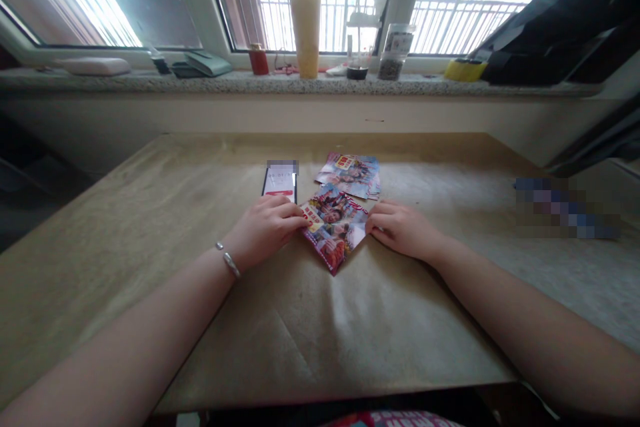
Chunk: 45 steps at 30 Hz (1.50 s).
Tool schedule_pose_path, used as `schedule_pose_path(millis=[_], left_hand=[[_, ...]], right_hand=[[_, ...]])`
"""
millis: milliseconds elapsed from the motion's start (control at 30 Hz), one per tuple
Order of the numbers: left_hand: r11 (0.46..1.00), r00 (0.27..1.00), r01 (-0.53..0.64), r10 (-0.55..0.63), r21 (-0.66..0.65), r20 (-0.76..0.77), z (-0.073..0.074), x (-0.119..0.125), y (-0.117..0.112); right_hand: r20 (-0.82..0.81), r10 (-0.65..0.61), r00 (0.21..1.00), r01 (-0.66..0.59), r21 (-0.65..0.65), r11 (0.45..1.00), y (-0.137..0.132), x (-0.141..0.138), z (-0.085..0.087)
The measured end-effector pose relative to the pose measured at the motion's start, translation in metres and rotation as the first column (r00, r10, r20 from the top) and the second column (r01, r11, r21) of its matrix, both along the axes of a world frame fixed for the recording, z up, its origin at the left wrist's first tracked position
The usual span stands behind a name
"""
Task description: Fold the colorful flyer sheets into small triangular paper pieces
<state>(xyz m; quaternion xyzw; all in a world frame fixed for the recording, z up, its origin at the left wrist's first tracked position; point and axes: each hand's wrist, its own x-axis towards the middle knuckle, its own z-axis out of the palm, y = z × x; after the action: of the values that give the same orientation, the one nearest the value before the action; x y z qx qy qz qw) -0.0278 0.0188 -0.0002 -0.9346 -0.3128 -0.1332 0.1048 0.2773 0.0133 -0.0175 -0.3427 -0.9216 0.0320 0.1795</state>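
Red printed fabric (400,419) was noted nearest the head camera, below the near edge of the table (250,353). On the table, the front leaflet (336,230) was taken as the landmark, one corner pointed toward the wearer. Its left corner was gripped by the fingers of the left hand (273,223); its right corner was pinched by the right hand (395,225). Just beyond the leaflet lay a fanned pile of similar leaflets (350,175); contact between them could not be determined. Beyond-left of it lay a lit phone (280,180), partly hidden by the left hand. Positioning of the leaflet was judged the step in hand; for any further move, even control of both corners was judged necessary.
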Motion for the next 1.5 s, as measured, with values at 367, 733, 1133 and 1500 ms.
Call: schedule_pose_path(millis=[367, 733, 1133, 1500], left_hand=[[0.975, 0.979, 0.2, -0.203, -0.101, -0.015, 0.0, 0.014, -0.009], [0.969, 0.983, 0.184, -0.186, -0.165, 0.004, -0.002, 0.013, -0.01], [0.955, 0.989, 0.144, -0.148, -0.26, 0.005, 0.001, 0.01, -0.01], [0.963, 0.99, 0.139, -0.132, -0.23, 0.046, -0.002, 0.013, -0.012]], right_hand=[[0.009, 0.133, 0.991, -0.133, 0.006, 0.991, -0.003, -0.006, 0.003], [0.075, 0.153, 0.985, -0.155, 0.023, 0.988, -0.005, -0.011, -0.003], [-0.038, 0.021, 0.999, -0.022, -0.024, 0.999, -0.009, -0.022, 0.001], [-0.01, -0.005, 1.0, 0.005, 0.005, 1.0, -0.011, -0.025, 0.0]])
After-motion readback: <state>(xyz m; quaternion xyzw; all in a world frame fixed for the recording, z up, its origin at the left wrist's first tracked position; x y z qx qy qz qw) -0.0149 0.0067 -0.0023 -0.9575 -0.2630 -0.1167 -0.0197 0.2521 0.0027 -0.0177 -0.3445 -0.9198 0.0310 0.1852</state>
